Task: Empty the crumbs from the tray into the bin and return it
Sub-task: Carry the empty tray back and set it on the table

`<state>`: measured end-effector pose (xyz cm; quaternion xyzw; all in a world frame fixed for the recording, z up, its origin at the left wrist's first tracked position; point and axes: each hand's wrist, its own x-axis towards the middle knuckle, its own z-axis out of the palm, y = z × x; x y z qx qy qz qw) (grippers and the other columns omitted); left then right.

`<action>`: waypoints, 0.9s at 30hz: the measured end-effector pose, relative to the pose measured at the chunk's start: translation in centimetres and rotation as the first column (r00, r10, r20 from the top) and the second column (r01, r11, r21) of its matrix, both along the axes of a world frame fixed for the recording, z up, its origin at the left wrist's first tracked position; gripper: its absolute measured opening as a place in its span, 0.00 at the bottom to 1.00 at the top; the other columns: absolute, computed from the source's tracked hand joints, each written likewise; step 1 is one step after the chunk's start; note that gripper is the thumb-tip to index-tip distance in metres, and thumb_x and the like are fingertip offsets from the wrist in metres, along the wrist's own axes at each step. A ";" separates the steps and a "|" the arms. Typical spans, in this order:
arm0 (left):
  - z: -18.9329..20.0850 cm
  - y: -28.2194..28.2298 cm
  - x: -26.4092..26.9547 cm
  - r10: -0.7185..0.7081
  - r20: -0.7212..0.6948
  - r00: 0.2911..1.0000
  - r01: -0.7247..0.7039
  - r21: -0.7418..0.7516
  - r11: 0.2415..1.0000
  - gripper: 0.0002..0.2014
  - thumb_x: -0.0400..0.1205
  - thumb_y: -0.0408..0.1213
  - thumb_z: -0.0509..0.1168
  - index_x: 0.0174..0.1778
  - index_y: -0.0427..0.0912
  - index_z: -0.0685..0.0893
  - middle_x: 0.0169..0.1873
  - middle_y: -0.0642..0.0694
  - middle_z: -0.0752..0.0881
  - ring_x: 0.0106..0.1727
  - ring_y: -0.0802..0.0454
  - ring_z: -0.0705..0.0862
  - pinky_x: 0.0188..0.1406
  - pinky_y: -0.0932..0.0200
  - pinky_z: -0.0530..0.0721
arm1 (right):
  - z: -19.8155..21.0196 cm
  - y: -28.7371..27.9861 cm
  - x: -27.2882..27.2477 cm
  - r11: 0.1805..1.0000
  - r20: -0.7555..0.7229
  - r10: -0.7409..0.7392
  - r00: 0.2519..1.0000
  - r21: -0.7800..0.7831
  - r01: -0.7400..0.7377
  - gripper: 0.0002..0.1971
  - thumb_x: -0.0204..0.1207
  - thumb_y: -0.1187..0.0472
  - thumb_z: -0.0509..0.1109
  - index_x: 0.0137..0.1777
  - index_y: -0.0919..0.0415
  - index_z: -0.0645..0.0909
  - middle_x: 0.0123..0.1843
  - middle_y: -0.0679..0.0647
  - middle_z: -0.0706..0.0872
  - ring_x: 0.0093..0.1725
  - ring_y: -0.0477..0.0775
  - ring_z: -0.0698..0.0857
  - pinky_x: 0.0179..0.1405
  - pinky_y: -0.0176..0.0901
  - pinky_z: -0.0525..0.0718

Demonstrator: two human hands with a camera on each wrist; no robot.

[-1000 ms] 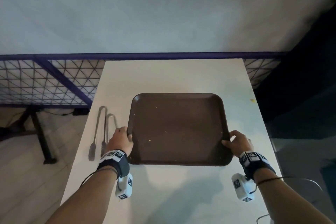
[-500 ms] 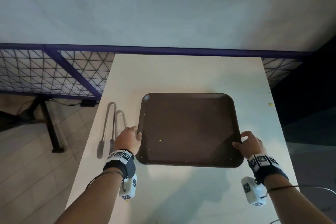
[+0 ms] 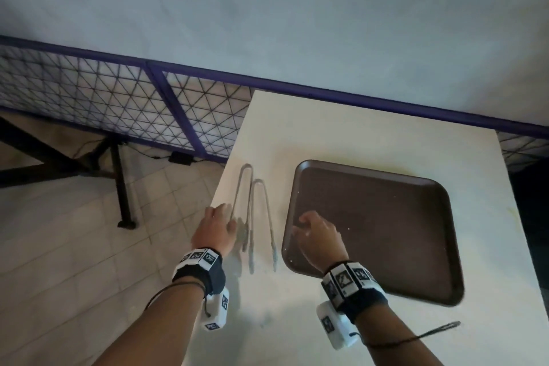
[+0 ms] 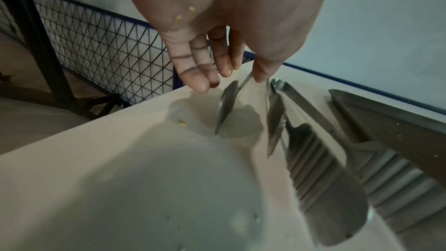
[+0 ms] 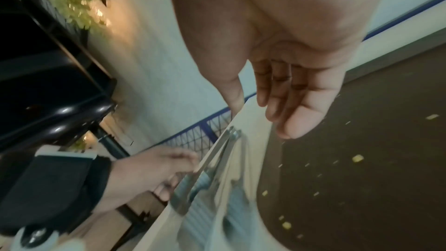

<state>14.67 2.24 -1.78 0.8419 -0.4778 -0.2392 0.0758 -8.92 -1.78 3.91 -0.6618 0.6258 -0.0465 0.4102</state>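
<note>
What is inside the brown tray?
Small yellow crumbs are scattered on the brown tray. The right hand is over its left part and covers some of the floor there, so what lies under it is hidden.

two metal tongs [image 3: 252, 214] lie side by side on the white table [image 3: 356, 140], mesh fence [image 3: 118, 104] behind.

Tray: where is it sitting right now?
In the head view the tray lies flat on the table's right half, right of the tongs, under the right hand.
</note>
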 end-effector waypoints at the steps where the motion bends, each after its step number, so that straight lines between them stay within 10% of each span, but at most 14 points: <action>1: -0.3 0.1 0.3 -0.005 -0.017 1.000 0.006 0.021 1.000 0.20 0.86 0.48 0.59 0.73 0.49 0.72 0.66 0.41 0.73 0.60 0.37 0.83 0.53 0.46 0.80 | -0.3 0.3 1.7 0.999 -0.026 0.028 0.999 0.034 -0.027 0.14 0.79 0.47 0.64 0.59 0.55 0.77 0.55 0.51 0.84 0.57 0.59 0.84 0.56 0.51 0.79; 11: -2.7 0.1 1.4 -0.049 -0.127 0.991 0.061 0.093 0.994 0.22 0.84 0.44 0.55 0.76 0.51 0.70 0.68 0.43 0.75 0.62 0.36 0.82 0.59 0.47 0.78 | -3.0 1.6 9.2 0.986 -0.305 0.138 0.942 0.131 -0.102 0.15 0.80 0.60 0.63 0.65 0.62 0.72 0.64 0.59 0.84 0.64 0.64 0.84 0.47 0.46 0.75; 20: -2.8 0.7 2.2 -0.055 -0.162 0.985 0.073 0.112 0.991 0.25 0.85 0.42 0.54 0.80 0.51 0.68 0.74 0.46 0.73 0.68 0.39 0.80 0.66 0.48 0.76 | -2.5 1.2 10.1 0.980 -0.314 0.140 0.939 0.181 -0.086 0.15 0.77 0.72 0.63 0.63 0.63 0.74 0.62 0.61 0.85 0.64 0.65 0.84 0.50 0.49 0.81; 27: -0.4 1.1 1.1 -0.068 -0.190 0.979 0.053 -0.086 0.995 0.20 0.85 0.37 0.58 0.74 0.51 0.75 0.62 0.46 0.81 0.59 0.41 0.84 0.59 0.45 0.82 | -0.2 0.6 6.5 0.994 -0.246 0.090 0.965 0.077 -0.073 0.15 0.78 0.68 0.60 0.64 0.62 0.74 0.61 0.63 0.86 0.62 0.69 0.84 0.50 0.52 0.81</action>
